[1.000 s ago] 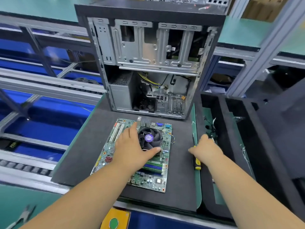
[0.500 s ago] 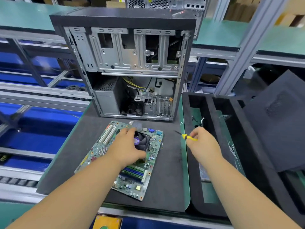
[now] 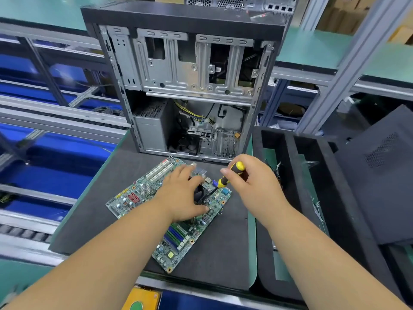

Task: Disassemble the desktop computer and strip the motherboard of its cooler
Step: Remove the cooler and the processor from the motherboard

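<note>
Screwdriver held at the cooler, board lying flat on the bench

Right hand (image 3: 252,182) fingers pinch the yellow-black screwdriver (image 3: 231,174), tip down beside the cooler (image 3: 201,193); left hand (image 3: 183,195) fingers spread over the cooler on the motherboard (image 3: 143,193), just before the open case (image 3: 190,86).

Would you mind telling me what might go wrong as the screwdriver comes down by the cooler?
The screwdriver tip could slip and gouge the motherboard. The left hand covers the cooler, close to the tip, so a slip might jab it. The right hand's high grip may reduce control.
</note>
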